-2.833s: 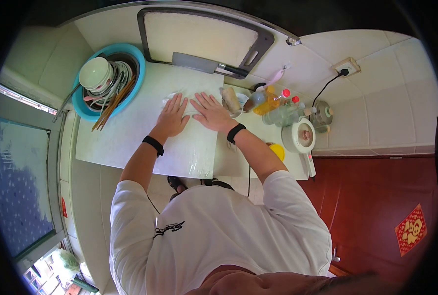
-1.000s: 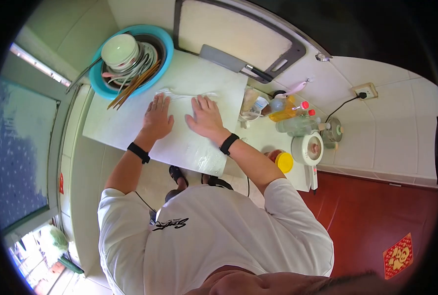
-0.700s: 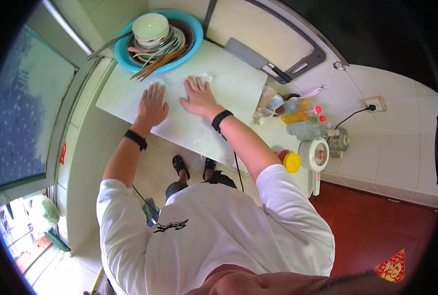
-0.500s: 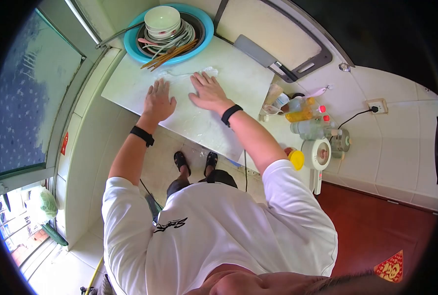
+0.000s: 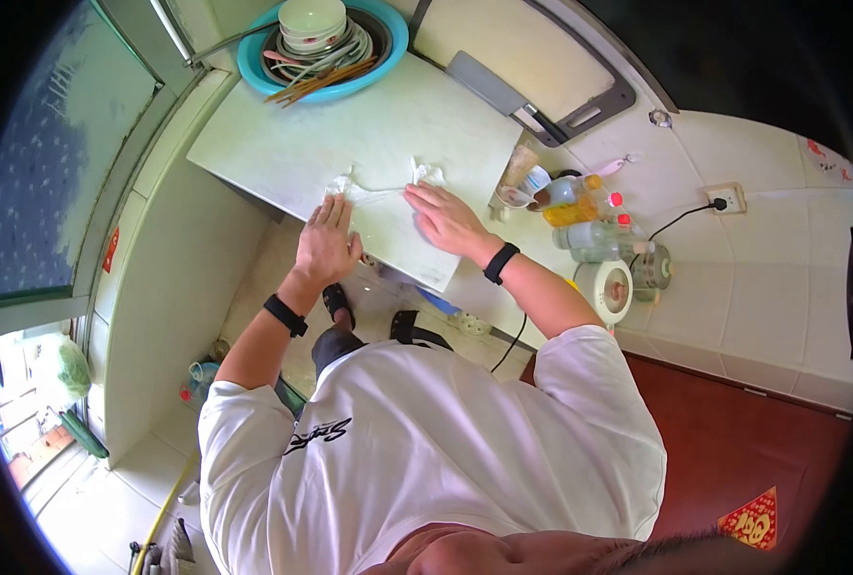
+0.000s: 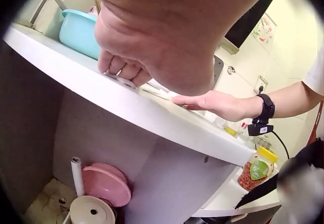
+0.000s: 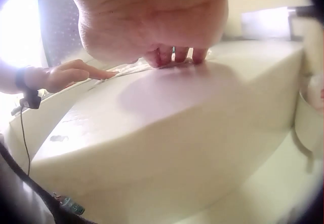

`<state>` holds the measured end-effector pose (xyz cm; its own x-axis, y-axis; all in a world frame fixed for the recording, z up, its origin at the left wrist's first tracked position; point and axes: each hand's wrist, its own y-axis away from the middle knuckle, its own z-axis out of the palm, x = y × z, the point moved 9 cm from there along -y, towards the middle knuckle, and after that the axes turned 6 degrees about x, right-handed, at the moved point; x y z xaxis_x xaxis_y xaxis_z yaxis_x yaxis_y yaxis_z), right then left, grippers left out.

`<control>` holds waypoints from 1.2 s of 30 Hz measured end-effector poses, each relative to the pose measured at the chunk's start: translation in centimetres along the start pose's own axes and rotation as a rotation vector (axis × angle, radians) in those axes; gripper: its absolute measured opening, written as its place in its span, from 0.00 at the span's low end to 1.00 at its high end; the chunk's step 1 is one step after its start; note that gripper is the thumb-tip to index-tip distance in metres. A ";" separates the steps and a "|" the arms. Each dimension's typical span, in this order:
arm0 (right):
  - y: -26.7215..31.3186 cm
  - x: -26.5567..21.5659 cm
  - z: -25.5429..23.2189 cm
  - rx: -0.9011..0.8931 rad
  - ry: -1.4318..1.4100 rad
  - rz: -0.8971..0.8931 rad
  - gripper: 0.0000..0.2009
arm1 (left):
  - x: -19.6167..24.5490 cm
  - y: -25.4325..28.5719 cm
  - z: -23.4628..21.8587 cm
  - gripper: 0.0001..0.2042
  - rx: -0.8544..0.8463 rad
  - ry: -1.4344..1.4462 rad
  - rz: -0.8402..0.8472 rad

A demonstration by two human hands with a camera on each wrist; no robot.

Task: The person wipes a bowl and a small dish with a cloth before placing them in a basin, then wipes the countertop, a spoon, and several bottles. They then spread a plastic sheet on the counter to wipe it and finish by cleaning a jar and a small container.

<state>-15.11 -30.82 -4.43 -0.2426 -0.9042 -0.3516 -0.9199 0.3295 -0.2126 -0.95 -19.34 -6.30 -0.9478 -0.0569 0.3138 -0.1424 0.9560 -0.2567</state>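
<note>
A thin, crumpled white sheet (image 5: 352, 186), like a wet wipe or cloth, lies on the white tabletop (image 5: 283, 134) near its front edge. My left hand (image 5: 328, 245) rests its straight fingertips on the left end of the sheet. At the other end, the extended fingers of my right hand (image 5: 449, 218) lie flat, angled left. In the left wrist view the fingertips of the left hand (image 6: 162, 41) are down at the table's rim. From the right wrist, the fingers of the right hand (image 7: 157, 26) press onto the top, with white folds of the sheet just behind them.
A blue basin (image 5: 403, 38) with bowls and chopsticks stands at the back left. Against the wall lean a cutting board (image 5: 513, 57) and a cleaver (image 5: 484, 81). Bottles (image 5: 585, 235) and a small white cooker (image 5: 594, 287) line the right side. Pink basins (image 6: 106, 183) sit below the table.
Both hands have slid toward the table's front edge, and the white sheet has come along with them, bunching up more. The head view has turned, and the basin now appears farther from the hands.
</note>
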 end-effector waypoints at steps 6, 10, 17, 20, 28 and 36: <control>5.6 -0.6 -1.2 0.060 -0.008 -0.018 0.21 | 4.3 2.8 1.8 0.27 -0.009 -0.007 -0.020; 9.6 -1.5 -2.0 0.139 -0.006 -0.030 0.21 | 7.8 4.2 2.1 0.23 0.091 -0.070 0.003; 13.5 -1.7 -2.3 0.424 -0.057 0.001 0.17 | 13.5 5.1 2.6 0.19 0.091 -0.042 0.129; 14.9 -1.5 -2.6 0.476 -0.068 0.064 0.14 | 15.2 5.5 1.9 0.13 0.182 -0.016 0.147; 25.7 0.4 3.9 0.265 -0.167 0.212 0.10 | 15.4 15.5 10.3 0.14 -0.122 0.037 0.024; 20.4 -0.7 -2.5 0.296 -0.459 0.409 0.05 | 10.9 11.7 -0.5 0.08 0.006 0.149 -0.321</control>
<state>-34.46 -24.17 -6.20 -0.3375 -0.5057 -0.7940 -0.6432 0.7397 -0.1977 -12.85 -8.64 -5.43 -0.8026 -0.3108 0.5092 -0.4280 0.8946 -0.1285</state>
